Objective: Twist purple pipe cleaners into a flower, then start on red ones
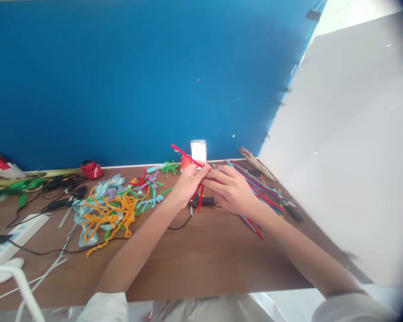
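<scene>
Several red pipe cleaners are held up above the table between my two hands. My left hand pinches them near their middle, with one long end sticking out to the upper left. Close against it, my right hand has its fingers curled on the same pipe cleaners. Two red ends hang down between the hands. Behind them a black-handled glue gun lies on the table, partly hidden. More pipe cleaners in red, purple and blue lie in a bundle beyond my right hand.
Orange twisted pipe cleaners and pale blue ribbon lie tangled at left. A white power strip with black cords is further left. A lit phone leans on the blue wall. A white panel rises at right.
</scene>
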`<state>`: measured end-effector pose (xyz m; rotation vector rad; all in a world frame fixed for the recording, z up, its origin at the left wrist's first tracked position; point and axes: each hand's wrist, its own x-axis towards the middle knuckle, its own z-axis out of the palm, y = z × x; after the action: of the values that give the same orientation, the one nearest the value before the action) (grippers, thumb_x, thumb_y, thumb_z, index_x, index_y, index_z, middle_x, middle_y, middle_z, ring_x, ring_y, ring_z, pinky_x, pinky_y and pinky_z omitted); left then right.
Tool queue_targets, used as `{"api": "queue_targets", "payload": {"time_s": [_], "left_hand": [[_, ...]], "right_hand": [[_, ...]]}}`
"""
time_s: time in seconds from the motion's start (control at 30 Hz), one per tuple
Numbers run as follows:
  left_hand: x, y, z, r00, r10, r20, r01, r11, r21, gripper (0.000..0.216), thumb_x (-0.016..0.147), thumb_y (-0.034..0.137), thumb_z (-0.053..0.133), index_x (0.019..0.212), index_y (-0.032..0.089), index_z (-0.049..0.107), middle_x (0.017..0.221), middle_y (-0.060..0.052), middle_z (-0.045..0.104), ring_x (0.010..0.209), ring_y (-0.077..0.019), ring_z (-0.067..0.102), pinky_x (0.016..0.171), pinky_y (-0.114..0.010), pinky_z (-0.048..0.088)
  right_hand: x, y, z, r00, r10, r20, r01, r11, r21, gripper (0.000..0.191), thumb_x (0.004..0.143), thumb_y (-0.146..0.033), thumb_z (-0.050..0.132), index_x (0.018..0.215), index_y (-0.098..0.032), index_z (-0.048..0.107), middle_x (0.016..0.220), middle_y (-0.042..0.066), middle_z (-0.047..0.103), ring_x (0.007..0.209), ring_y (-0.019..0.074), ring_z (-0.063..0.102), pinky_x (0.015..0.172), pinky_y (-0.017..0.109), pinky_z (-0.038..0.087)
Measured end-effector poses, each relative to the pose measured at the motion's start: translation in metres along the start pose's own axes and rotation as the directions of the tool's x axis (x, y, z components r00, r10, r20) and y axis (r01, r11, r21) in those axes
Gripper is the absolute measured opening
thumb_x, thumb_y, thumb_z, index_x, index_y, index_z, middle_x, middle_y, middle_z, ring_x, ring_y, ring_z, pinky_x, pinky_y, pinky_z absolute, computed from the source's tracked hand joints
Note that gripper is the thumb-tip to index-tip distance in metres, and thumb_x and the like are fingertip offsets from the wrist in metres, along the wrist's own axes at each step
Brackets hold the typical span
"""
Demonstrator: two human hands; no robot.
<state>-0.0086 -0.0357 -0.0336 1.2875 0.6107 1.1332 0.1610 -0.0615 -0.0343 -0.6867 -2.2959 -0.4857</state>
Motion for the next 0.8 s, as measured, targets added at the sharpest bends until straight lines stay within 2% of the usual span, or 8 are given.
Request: {"api": "queue_targets", "payload": {"time_s": [0.17,0.37,0.53,0.67,0.8], "left_hand": [[0.003,-0.003,-0.001,0.996,0.022,-0.085,-0.017,0.998,0.059,0.039,0.084,0.05,0.073,0.094,0.014,0.061,0.086,-0.005,0.069,0.082,-0.0156,0.067,0.075,-0.026,0.051],[0.005,-0.009,-0.002,1.0,-0.001,-0.031,0.003,0.998,0.057,0.04,0.085,0.051,0.072,0.098,0.015,0.062,0.078,-0.003,0.069,0.077,-0.0165,0.068,0.072,-0.026,0.05],[0.003,-0.004,-0.001,0.997,0.025,-0.076,-0.02,0.998,0.067,0.034,0.086,0.048,0.072,0.094,0.015,0.063,0.091,-0.007,0.073,0.09,-0.0192,0.07,0.082,-0.03,0.053],[0.001,0.0,0.001,0.993,0.058,-0.101,-0.055,0.998,0.029,0.032,0.089,0.047,0.068,0.093,0.015,0.065,0.104,-0.011,0.074,0.099,-0.0209,0.069,0.091,-0.034,0.052],[0.001,0.004,-0.002,0.987,0.103,-0.122,-0.098,0.994,0.042,0.03,0.086,0.046,0.072,0.092,0.016,0.067,0.105,-0.009,0.073,0.101,-0.0195,0.067,0.094,-0.033,0.05]], "right_hand": [[0.002,-0.002,0.001,0.996,-0.008,0.085,0.004,0.999,0.043,0.026,0.098,-0.015,0.047,0.103,-0.016,0.073,0.105,0.011,0.072,0.094,0.0254,0.053,0.082,0.039,0.045],[0.001,-0.005,0.002,0.991,0.083,0.105,-0.082,0.997,-0.014,0.026,0.098,-0.015,0.045,0.105,-0.016,0.071,0.103,0.01,0.071,0.085,0.0228,0.054,0.072,0.034,0.042],[-0.002,-0.008,0.003,0.982,0.136,0.127,-0.139,0.99,0.011,0.027,0.097,-0.014,0.046,0.111,-0.018,0.068,0.106,0.01,0.07,0.095,0.0214,0.061,0.07,0.03,0.041],[-0.002,-0.009,0.003,0.961,0.2,0.192,-0.215,0.975,0.056,0.025,0.098,-0.016,0.045,0.107,-0.019,0.068,0.098,0.007,0.071,0.081,0.0182,0.063,0.061,0.029,0.035],[-0.002,-0.011,0.002,0.922,0.254,0.294,-0.303,0.943,0.137,0.023,0.098,-0.015,0.043,0.105,-0.017,0.065,0.095,0.008,0.07,0.072,0.0165,0.06,0.06,0.029,0.031]]}}
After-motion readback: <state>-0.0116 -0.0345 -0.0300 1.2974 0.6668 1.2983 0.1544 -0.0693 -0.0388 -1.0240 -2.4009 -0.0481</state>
